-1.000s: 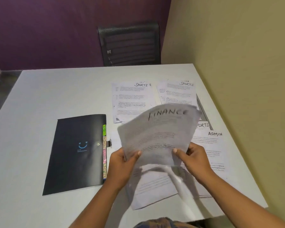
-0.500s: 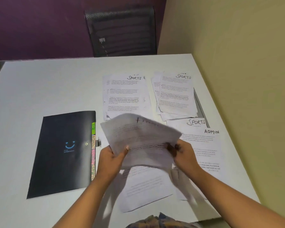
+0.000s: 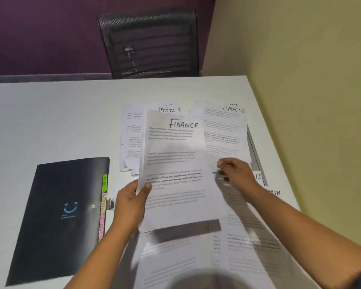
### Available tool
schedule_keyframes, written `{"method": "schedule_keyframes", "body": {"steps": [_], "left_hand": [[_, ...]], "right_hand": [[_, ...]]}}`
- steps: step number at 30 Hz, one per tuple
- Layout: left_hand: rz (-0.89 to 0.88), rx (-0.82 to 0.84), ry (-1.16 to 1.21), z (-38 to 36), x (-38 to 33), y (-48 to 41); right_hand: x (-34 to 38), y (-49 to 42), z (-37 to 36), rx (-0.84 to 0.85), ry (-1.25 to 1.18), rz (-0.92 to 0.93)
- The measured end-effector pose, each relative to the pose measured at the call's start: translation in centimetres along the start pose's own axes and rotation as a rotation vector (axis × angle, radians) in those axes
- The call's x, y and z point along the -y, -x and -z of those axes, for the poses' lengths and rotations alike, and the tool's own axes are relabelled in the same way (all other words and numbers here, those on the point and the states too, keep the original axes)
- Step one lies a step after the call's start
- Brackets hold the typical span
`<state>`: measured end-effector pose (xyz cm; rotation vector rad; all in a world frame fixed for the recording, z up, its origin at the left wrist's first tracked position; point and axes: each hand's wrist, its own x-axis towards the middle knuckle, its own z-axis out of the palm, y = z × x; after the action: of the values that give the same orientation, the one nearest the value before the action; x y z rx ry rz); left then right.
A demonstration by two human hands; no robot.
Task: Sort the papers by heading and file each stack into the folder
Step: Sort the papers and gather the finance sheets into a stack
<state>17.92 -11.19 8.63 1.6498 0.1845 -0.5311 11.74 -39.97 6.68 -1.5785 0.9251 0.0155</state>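
Mid-frame, the left hand [image 3: 131,202] is pinching the left edge of the white printed sheet headed FINANCE [image 3: 175,163]. The right hand [image 3: 236,174] is curling beside its right edge, and I cannot tell its grip.

left grip [image 3: 131,203] — thumb over, fingers under, pinching sheet [image 3: 175,163] | right grip [image 3: 236,174] — fingers curled, blurred, hold unclear
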Motion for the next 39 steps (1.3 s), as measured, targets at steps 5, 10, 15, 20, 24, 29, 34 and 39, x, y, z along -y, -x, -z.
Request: {"method": "schedule_keyframes", "body": {"steps": [5, 10, 15, 20, 24, 29, 34, 39], "left_hand": [[-0.004, -0.025, 0.003, 0.0, 0.1, -2.2], [-0.005, -0.051, 0.045, -0.4, -0.6, -4.8], [0.068, -0.079, 0.128, -0.9, 0.6, -8.1], [0.219, -0.049, 0.164, -1.6, 4.2, -9.9], [0.321, -0.041, 0.129, -1.6, 6.3, -9.9], [0.332, -0.074, 0.084, -0.6, 7.5, -10.0], [0.303, -0.065, 0.088, -0.7, 7.4, -10.0], [0.293, -0.064, 0.105, -0.8, 7.3, -9.8]], "right_hand": [[0.0, -8.0, 3.8, -0.353, 0.434, -0.077], [-0.2, -11.0, 4.2, -0.361, 0.684, -0.259], [0.0, -12.3, 4.0, -0.302, 0.615, -0.308], [0.7, -12.5, 4.0, -0.27, 0.519, -0.358], [0.9, -12.8, 4.1, -0.362, 0.316, -0.342], [1.3, -12.6, 4.3, -0.497, 0.277, -0.204], [1.3, -12.4, 4.3, -0.487, 0.301, -0.23], [1.2, -11.9, 4.1, -0.444, 0.382, -0.228]]}}
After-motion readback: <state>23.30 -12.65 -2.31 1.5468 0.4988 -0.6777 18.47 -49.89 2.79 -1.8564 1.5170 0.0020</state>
